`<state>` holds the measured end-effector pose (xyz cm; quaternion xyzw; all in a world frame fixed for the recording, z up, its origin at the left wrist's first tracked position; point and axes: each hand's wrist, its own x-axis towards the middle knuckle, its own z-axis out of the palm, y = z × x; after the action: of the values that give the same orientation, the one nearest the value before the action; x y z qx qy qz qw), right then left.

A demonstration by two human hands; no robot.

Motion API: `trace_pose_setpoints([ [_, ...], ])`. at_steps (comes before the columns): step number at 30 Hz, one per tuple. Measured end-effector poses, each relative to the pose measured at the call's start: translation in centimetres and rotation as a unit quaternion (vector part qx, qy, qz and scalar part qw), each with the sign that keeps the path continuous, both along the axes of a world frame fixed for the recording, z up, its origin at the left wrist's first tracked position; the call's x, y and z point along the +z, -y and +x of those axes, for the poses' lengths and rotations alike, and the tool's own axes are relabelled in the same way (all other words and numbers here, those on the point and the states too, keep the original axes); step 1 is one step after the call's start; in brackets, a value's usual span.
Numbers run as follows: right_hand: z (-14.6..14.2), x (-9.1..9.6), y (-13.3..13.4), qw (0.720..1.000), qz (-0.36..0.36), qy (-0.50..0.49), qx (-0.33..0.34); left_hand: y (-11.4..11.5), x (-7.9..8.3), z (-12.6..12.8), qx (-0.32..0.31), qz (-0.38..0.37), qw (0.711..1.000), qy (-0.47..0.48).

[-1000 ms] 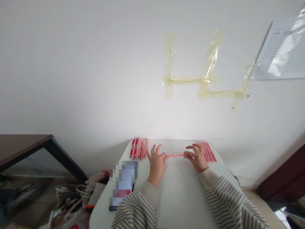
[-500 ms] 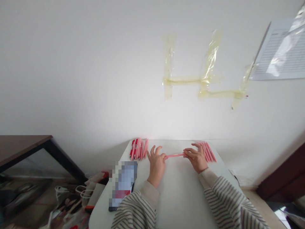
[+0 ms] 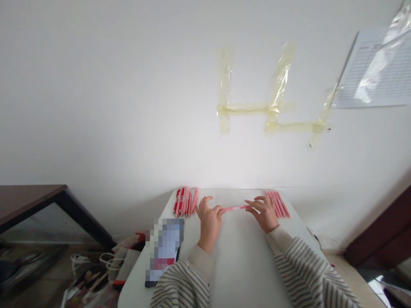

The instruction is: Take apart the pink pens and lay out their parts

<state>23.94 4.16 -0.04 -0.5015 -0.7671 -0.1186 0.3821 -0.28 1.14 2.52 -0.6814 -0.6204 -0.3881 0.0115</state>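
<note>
light pinch at the very ends probably best, so the slim barrel can roll without slipping and its pale mark stays uncovered. left hand (image 3: 209, 223) grips the pink pen (image 3: 236, 208) at its 9 o'clock end, right hand (image 3: 266, 216) at 3 o'clock. pen near table's 12 o'clock edge, nearly level, pale mark mid-barrel. table (image 3: 244, 256) contact: cannot tell.

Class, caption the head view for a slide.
Left hand and right hand hold a pink pen between the left pen group and right pen group.
</note>
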Motion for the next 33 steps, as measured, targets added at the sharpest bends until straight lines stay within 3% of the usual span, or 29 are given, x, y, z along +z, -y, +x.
trace_pose_setpoints([
  [7, -0.14, -0.35, -0.14, 0.998, -0.055, -0.021, -0.017, -0.01, 0.08, 0.00, 0.002, -0.012, 1.000, 0.011],
  [19, -0.21, -0.18, -0.26, 0.998, -0.013, -0.056, 0.001, 0.38, 0.69, 0.21, 0.009, -0.042, 0.999, -0.013],
  [33, -0.37, -0.15, -0.29, 0.996, -0.001, -0.091, 0.017, 0.31, 0.08, 0.22, 0.016, -0.054, 0.998, -0.035],
])
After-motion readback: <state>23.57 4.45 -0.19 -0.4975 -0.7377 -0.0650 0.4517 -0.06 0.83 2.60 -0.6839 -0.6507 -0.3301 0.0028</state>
